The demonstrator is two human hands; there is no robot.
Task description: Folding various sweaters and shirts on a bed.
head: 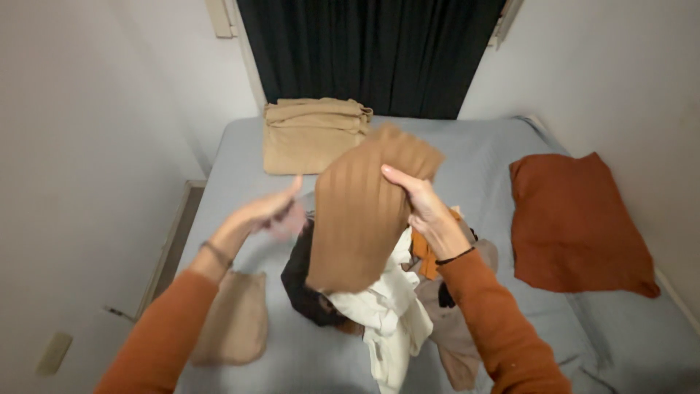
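On the grey bed (503,146), 1 small tan piece (232,321) lay flat at the left, and a folded beige stack (310,135) sat near the dark curtain (372,51). The left hand (273,211), blurred, hung open and empty just left of the ribbed tan garment (361,219). That garment hung lengthwise, unfolded, above a jumbled pile of clothes (386,306) seemingly yet unsorted. The right hand (426,208) pinched its upper edge. A rust pillow (576,222) lay farthest right.

Two hands: left hand (271,211), right hand (426,208). One ribbed tan cloth (361,215). One rust pillow (576,226). One folded beige stack (313,135). One clothes heap (386,306).
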